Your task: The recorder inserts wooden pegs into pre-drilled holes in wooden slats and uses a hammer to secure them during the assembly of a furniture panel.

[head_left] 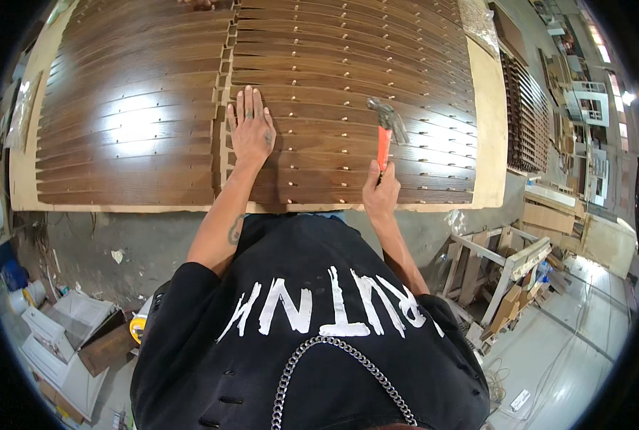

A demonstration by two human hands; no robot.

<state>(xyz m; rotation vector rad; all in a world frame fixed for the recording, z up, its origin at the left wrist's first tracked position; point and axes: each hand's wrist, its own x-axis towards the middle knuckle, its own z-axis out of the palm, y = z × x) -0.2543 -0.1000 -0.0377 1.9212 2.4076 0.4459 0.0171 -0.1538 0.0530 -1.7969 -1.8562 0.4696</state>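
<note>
The left hand (252,136) lay palm down on the brown wooden strips (305,154), its fingers extended and slightly spread, just beside the gap that divided them into two groups. The right hand (382,188) was closed around the handle of a claw hammer (384,142); the orange grip and grey head reached beyond it, above the strips, though contact could not be told. Rows of small pale pegs (344,135) stood between the two hands and right of the hammer. The pale-edged counter (490,150) extended beyond both hands. Below them, large white lettering (342,330), upside down in view, crossed the person's black shirt (190,344), above a metal chain (288,373).
</note>
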